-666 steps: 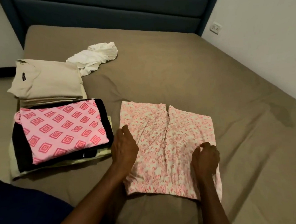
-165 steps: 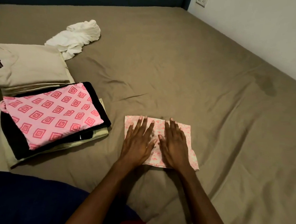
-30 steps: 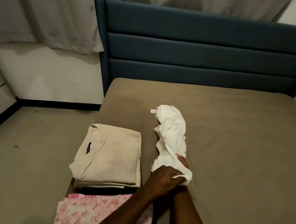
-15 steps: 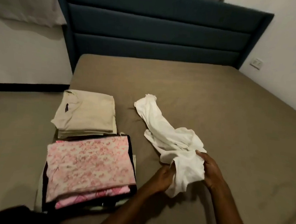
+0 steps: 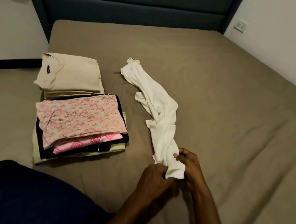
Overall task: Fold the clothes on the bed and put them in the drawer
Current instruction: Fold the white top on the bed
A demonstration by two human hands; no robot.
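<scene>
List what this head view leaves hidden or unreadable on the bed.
- Lower layers of the near pile: covered by the floral piece; only edges show.
- Label on the beige shirt: too small to read.
- White garment: bunched, type unclear; its near end hidden by both hands.
- Drawer: out of frame.

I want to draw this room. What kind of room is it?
Most likely a bedroom: a wide bed with a taupe fitted sheet, a dark blue padded headboard, and stacks of folded clothes on the sheet.
</scene>
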